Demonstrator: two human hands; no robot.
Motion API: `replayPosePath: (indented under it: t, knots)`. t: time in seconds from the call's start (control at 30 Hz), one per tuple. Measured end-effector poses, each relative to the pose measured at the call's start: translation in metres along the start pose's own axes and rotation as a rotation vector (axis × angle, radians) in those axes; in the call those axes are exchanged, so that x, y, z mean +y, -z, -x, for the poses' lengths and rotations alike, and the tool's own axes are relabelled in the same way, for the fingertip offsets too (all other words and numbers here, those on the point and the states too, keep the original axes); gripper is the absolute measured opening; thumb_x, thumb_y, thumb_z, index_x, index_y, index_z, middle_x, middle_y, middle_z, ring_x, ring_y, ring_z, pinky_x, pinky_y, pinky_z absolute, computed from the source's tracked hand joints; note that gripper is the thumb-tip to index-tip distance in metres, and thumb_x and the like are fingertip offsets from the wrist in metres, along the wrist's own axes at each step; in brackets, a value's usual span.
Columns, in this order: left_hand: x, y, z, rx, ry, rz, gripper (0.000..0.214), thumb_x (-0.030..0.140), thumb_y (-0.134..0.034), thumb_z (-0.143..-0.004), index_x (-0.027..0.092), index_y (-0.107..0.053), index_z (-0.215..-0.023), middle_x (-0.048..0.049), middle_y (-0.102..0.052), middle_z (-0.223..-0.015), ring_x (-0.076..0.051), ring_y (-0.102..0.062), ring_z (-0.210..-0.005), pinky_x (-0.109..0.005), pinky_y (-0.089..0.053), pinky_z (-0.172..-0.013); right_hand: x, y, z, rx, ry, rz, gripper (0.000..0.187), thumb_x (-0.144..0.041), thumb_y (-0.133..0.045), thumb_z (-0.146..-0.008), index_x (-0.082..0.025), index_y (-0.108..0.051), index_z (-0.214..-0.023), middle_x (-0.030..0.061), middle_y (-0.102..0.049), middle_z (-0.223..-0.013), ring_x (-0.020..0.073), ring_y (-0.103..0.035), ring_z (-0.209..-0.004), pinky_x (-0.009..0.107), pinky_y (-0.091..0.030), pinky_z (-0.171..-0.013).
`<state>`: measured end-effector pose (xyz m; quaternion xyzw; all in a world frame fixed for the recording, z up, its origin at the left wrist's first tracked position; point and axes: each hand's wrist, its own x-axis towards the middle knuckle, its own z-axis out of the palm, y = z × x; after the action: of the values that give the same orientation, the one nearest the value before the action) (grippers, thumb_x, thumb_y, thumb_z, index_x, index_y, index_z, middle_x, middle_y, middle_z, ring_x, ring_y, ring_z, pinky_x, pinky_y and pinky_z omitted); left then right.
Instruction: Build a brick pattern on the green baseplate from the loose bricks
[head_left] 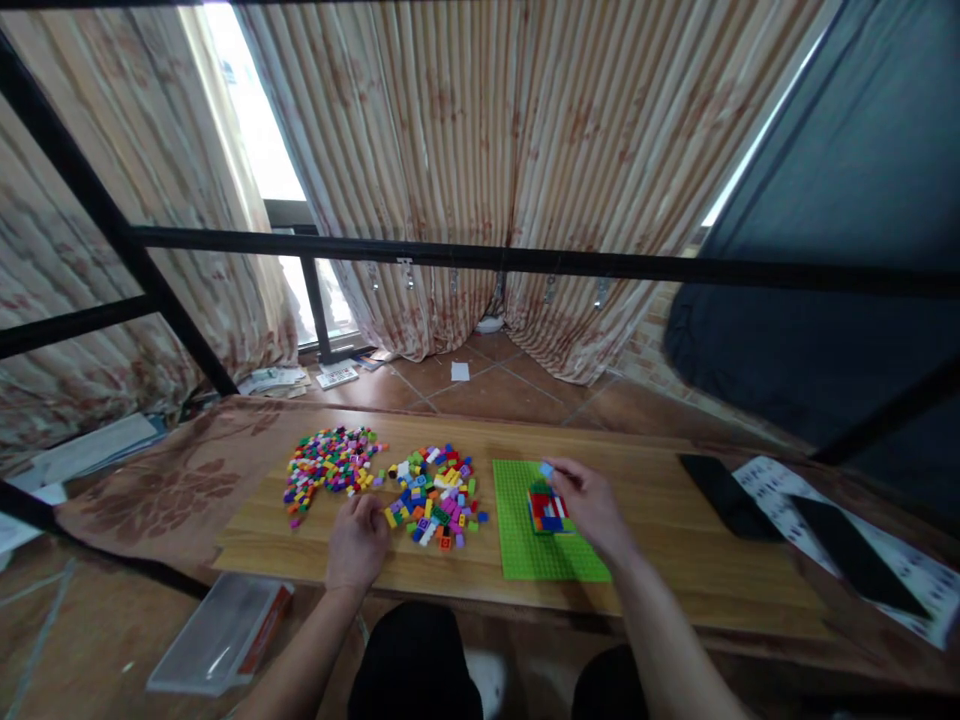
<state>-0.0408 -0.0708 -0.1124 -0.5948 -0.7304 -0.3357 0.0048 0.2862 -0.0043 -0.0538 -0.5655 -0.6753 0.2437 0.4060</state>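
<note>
My right hand (589,497) pinches a light blue toy brick (547,469) just above the far side of a small brick build. That build (550,512), made of red, white, blue and green bricks, stands on a green studded baseplate (517,555). My left hand (358,540) rests on the wooden board with its fingers curled, between two heaps of loose bricks. Whether anything sits in those fingers is hidden. Larger mixed bricks (439,495) lie to its right, and a dense heap of smaller bricks (334,460) lies beyond it to the left.
The wooden board (660,560) carries everything. A dark flat object (731,495) and a printed sheet (907,570) lie at the right. Below the board's left end is a clear plastic box (221,630). A black metal rail (450,245) crosses in front of the curtains.
</note>
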Motion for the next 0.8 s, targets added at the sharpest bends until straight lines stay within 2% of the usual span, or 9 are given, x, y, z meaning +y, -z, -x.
replayPosePath:
  t: [0.07,0.17,0.4,0.57,0.8]
  knots:
    - [-0.001,0.000,0.000,0.005,-0.011,-0.006,0.014,0.017,-0.043,-0.083,0.020,-0.054,-0.076,-0.0058,-0.061,-0.086,-0.022,-0.059,-0.085,-0.031,-0.046,-0.073,0.021,0.016,0.006,0.027,-0.097,-0.056,0.036,-0.027,-0.046,-0.084,-0.016,-0.071,-0.108,0.0103,-0.074,-0.099,0.0206,-0.070,-0.080,0.035,-0.056,-0.074]
    - [-0.003,-0.001,-0.001,0.008,-0.023,-0.025,0.014,0.019,-0.043,-0.084,0.020,-0.055,-0.077,-0.0062,-0.062,-0.086,-0.021,-0.060,-0.084,-0.030,-0.046,-0.072,0.036,0.025,0.013,0.024,-0.107,-0.022,0.034,-0.026,-0.048,-0.080,-0.015,-0.074,-0.100,0.0107,-0.074,-0.094,0.0212,-0.069,-0.077,0.036,-0.054,-0.074]
    - [-0.008,-0.004,-0.004,-0.010,-0.036,-0.072,0.016,0.020,-0.043,-0.085,0.019,-0.059,-0.080,-0.0071,-0.063,-0.088,-0.022,-0.060,-0.084,-0.030,-0.046,-0.070,0.029,0.012,0.012,-0.016,-0.090,0.081,0.027,-0.020,-0.053,-0.077,-0.017,-0.076,-0.090,0.0096,-0.074,-0.092,0.0215,-0.067,-0.084,0.034,-0.050,-0.081]
    - [-0.010,-0.004,-0.004,0.004,-0.052,-0.084,0.016,0.021,-0.044,-0.085,0.019,-0.059,-0.080,-0.0068,-0.063,-0.086,-0.021,-0.060,-0.081,-0.030,-0.046,-0.068,0.026,0.005,0.008,-0.028,-0.132,0.152,0.024,-0.019,-0.053,-0.078,-0.016,-0.076,-0.086,0.0098,-0.075,-0.085,0.0229,-0.067,-0.079,0.034,-0.048,-0.075]
    - [-0.009,-0.003,-0.003,-0.002,-0.050,-0.085,0.017,0.022,-0.043,-0.085,0.019,-0.059,-0.080,-0.0070,-0.063,-0.087,-0.022,-0.060,-0.082,-0.031,-0.047,-0.069,0.021,0.006,0.010,-0.032,-0.172,0.197,0.022,-0.022,-0.054,-0.080,-0.018,-0.075,-0.085,0.0068,-0.075,-0.083,0.0206,-0.067,-0.077,0.030,-0.046,-0.070]
